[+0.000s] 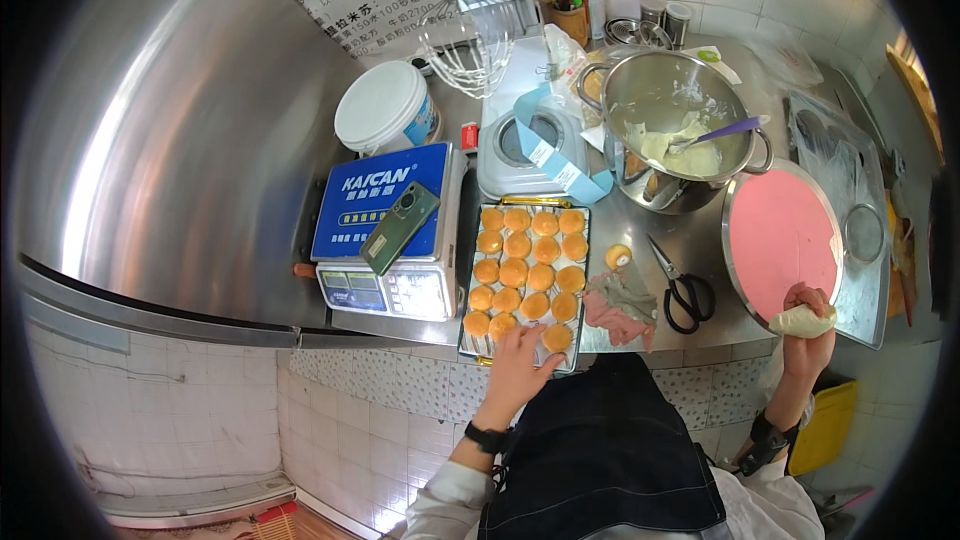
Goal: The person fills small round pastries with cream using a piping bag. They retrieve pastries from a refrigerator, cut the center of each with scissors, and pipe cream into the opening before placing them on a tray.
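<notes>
My left hand (pixel 519 367) reaches over the near edge of a tray (pixel 587 240) of round golden buns (pixel 546 249), its fingers beside a bun in the front row; whether it touches one I cannot tell. My right hand (pixel 808 337) holds a filled piping bag (pixel 802 321) of pale cream over the near rim of a pink round surface (pixel 784 240). One more bun (pixel 618 256) with a white spot lies right of the tray, above a crumpled pink and grey cloth (pixel 622 306). Black-handled scissors (pixel 688 300) lie between cloth and pink surface.
A steel pot (pixel 675 187) with cream and a purple spatula (pixel 727 129) stands behind. Left are a scale (pixel 386 292) with a phone (pixel 400 229) on it and a white bucket (pixel 380 105). A mixer whisk (pixel 469 45) hangs above; a metal tray (pixel 870 307) lies far right.
</notes>
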Demonstrator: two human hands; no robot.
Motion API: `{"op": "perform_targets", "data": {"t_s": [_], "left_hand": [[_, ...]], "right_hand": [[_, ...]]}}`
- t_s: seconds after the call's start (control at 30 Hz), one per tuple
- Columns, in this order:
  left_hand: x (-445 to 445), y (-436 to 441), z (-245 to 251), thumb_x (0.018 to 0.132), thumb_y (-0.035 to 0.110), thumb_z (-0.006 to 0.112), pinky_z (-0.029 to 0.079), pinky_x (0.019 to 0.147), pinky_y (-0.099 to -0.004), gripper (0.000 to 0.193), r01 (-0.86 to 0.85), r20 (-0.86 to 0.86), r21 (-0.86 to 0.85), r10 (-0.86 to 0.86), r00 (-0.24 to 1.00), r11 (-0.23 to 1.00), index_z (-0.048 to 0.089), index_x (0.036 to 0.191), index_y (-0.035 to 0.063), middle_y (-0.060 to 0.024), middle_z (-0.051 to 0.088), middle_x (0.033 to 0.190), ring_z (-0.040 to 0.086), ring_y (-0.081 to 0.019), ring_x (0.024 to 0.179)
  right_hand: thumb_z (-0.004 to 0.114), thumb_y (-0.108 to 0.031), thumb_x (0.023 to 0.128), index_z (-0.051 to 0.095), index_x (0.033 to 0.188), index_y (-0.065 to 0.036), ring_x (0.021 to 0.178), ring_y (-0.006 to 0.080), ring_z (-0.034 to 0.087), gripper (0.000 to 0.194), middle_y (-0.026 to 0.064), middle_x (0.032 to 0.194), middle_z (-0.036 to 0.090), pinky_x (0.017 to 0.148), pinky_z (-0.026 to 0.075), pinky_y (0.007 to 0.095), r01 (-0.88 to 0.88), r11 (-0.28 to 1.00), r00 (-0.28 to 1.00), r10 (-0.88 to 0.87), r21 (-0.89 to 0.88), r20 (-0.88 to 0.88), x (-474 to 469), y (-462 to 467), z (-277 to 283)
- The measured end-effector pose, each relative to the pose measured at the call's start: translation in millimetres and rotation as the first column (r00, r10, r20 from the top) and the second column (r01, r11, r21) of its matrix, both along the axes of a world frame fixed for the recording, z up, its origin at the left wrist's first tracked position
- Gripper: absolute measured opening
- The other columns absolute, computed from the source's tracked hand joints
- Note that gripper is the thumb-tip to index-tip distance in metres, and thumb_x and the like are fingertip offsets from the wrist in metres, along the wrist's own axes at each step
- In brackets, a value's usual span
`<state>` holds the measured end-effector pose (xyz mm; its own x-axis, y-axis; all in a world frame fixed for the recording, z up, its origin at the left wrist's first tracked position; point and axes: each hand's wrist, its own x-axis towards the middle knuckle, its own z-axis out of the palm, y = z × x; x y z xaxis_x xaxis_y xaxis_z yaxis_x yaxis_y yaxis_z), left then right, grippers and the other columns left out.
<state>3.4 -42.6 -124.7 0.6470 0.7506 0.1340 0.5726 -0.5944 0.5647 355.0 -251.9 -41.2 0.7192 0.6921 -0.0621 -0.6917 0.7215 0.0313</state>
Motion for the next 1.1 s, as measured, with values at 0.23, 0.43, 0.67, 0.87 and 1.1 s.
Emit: {"op": "perform_targets", "data": {"t_s": [0.23,0.43,0.67,0.87,1.1], "left_hand": [[21.2,9.4,-7.1,0.077,0.034,0.071,0.049,0.075,-0.0351,0.054,0.014,-0.222,-0.175,-0.054,0.973,0.984,0.05,0.116,0.004,-0.0113,0.054,0.108,0.059,-0.027,0.085],[-19.8,24.4,62.0,0.092,0.025,0.047,0.047,0.071,-0.0257,0.042,0.308,0.388,-0.915,0.35,0.853,0.262,0.042,0.129,0.005,-0.0114,0.056,0.111,0.063,-0.0188,0.081],[-50.0,8.5,111.6,0.094,0.03,0.039,0.042,0.076,-0.0291,0.048,0.664,0.679,-0.71,0.476,0.558,0.234,0.034,0.133,0.0037,-0.0207,0.046,0.127,0.056,-0.0245,0.088],[-86.8,-4.6,98.7,0.093,0.026,0.04,0.041,0.076,-0.0283,0.043,0.536,0.62,-0.78,0.508,0.598,0.322,0.035,0.131,0.0062,-0.0201,0.046,0.127,0.057,-0.0224,0.09],[-106.2,-9.6,83.2,0.088,0.024,0.04,0.043,0.072,-0.0333,0.041,0.561,0.654,-0.736,0.612,0.445,0.379,0.04,0.125,0.0045,-0.0188,0.051,0.122,0.055,-0.0248,0.082]], "right_hand": [[0.04,-0.008,0.089,0.038,0.07,-0.009,0.069,0.0128,0.042,0.019,0.0005,0.066,0.034,0.101,0.031,0.0393,-0.003,1.0,1.0,0.003,-0.011,0.012,-31.7,11.4,7.5],[0.041,-0.011,0.09,0.037,0.069,-0.01,0.07,0.0127,0.044,0.022,-0.0002,0.066,0.035,0.11,0.021,0.0486,-0.054,0.998,0.998,0.053,-0.029,-0.037,-58.4,15.6,14.3],[0.039,-0.015,0.093,0.036,0.07,-0.01,0.07,0.0122,0.047,0.023,-0.0005,0.065,0.035,0.112,0.019,0.0485,-0.195,0.981,0.981,0.194,0.026,0.009,-99.9,66.1,33.6],[0.041,-0.014,0.092,0.038,0.074,-0.01,0.068,0.0115,0.046,0.019,-0.0014,0.065,0.033,0.111,0.021,0.0498,-0.19,0.978,0.982,0.187,0.083,0.041,-97.5,75.1,31.6],[0.051,-0.018,0.087,0.055,0.096,-0.004,0.083,0.0197,0.056,0.017,0.0028,0.077,0.054,0.107,0.026,0.057,0.117,0.977,0.986,-0.092,-0.179,0.142,-16.2,35.2,5.4]]}}
